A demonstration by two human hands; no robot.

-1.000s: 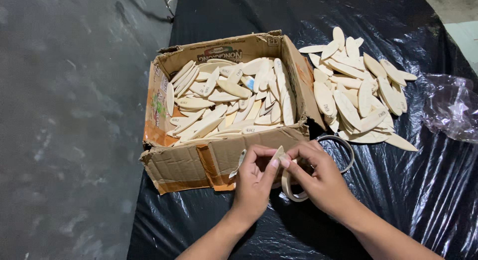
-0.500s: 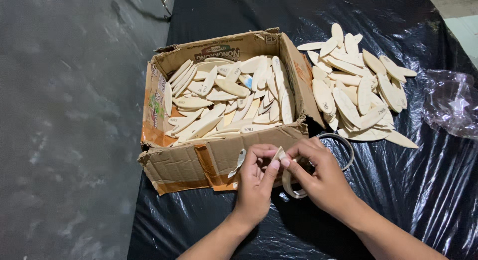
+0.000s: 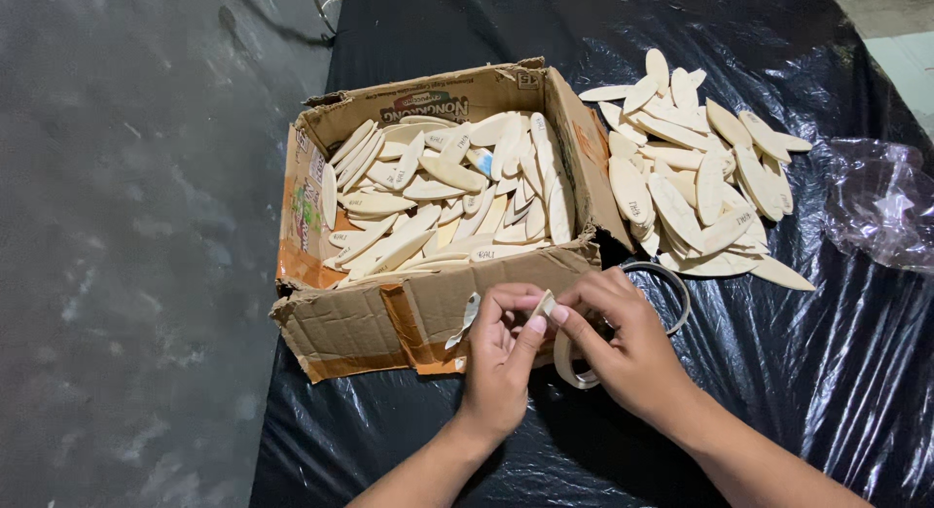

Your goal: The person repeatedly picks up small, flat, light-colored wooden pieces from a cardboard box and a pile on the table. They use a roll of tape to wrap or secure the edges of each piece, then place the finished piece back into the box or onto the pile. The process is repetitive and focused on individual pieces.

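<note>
A: What do the hands hold?

B: The left hand (image 3: 501,357) pinches the loose end of a tape strip (image 3: 542,305) between thumb and fingers. The right hand (image 3: 623,347) is closed on the tape roll (image 3: 584,377) and also touches the strip.

A: Where are they?

B: Just in front of the cardboard box (image 3: 409,313), near the front edge of the black plastic sheet (image 3: 778,372). The box is full of flat wooden pieces (image 3: 448,192); one more pile (image 3: 696,172) lies to its right.
</note>
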